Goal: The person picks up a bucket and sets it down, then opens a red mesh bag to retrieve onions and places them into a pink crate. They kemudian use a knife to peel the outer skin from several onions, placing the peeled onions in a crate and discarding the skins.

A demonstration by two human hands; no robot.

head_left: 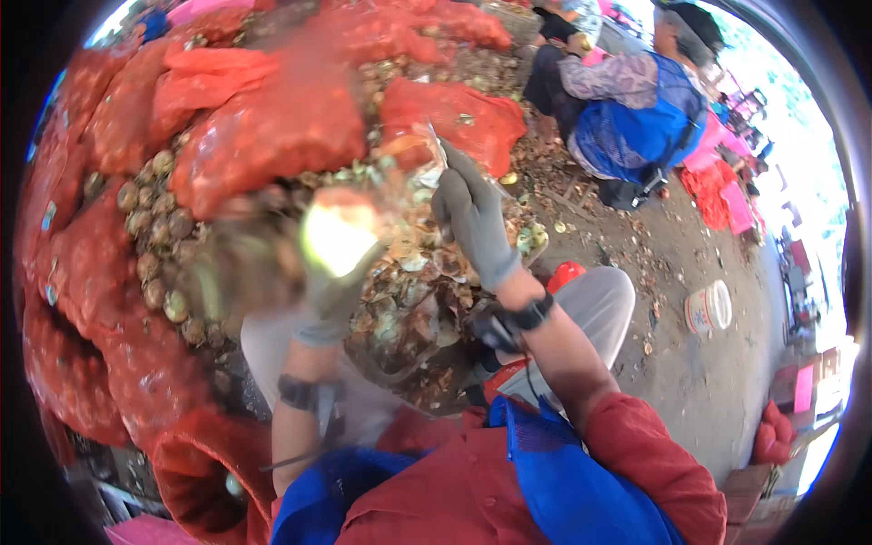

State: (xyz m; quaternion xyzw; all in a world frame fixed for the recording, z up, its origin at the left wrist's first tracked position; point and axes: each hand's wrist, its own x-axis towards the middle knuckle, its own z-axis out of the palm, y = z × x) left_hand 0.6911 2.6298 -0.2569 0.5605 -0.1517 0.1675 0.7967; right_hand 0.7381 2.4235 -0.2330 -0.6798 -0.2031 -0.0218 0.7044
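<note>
Red-sleeved forearms under a blue apron rise from the lower edge of the head view, each wrist wearing a black strap. The person's grey-gloved right hand [472, 222] is lifted above a heap of opened brown-and-white shellfish shells [413, 304] that lies between the knees; its fingers are curled around a thin, pale blade-like tool [434, 150] that points up and away from the heap. The grey-gloved left hand [329, 272], just left of that heap, is badly smeared by motion, and a bright glare sits over it, so whether it grips a shell cannot be told; it looks cupped around something pale. Left of the heap, a bank of round, barnacled, unopened shellfish [154, 241] lies loose among bulging red mesh sacks [263, 136], which also stack up beyond the heap. Judging from this, a good pile has been shucked, while many loose ones and full sacks remain untouched, so the work seems far from finished. Right of the heap, on the littered ground, stands a white plastic bucket [708, 307]. Beyond the heap and to its right, another person in a blue vest [636, 118] crouches over their own work, their hands well apart from the wearer's.
</note>
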